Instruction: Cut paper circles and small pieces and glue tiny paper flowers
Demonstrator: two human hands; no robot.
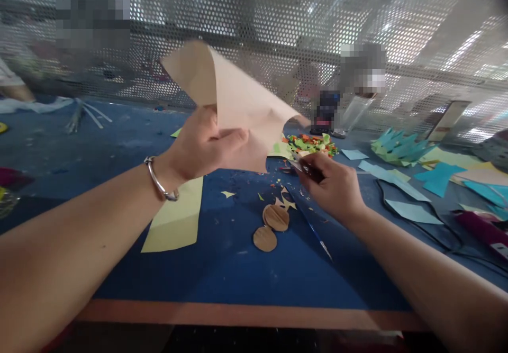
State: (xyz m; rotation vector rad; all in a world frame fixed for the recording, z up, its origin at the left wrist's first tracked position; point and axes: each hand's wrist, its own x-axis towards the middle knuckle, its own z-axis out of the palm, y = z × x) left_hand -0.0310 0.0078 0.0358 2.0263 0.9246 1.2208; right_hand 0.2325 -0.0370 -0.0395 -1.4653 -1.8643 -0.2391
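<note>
My left hand [206, 146] grips a large sheet of pale peach paper [248, 104] by its lower left part, thumb in front. The sheet is raised off the table and bends over at its top left, with cut-out curves along its right side. Just right of the sheet, my right hand [329, 181] is closed around scissors [307, 168], whose blades point left toward the paper; their handles are mostly hidden by the fingers. Below the hands lie brown cardboard discs [265, 238], small paper scraps [286, 200] and a thin blue pen-like stick [317, 236].
Pale yellow paper [178, 220] lies under my left forearm. Behind my right hand is a heap of green and orange snippets [313, 144]. Blue paper pieces [413, 210], a spiky paper crown [400, 146] and a black cord [387, 199] lie right. A perforated metal screen [254, 30] stands behind.
</note>
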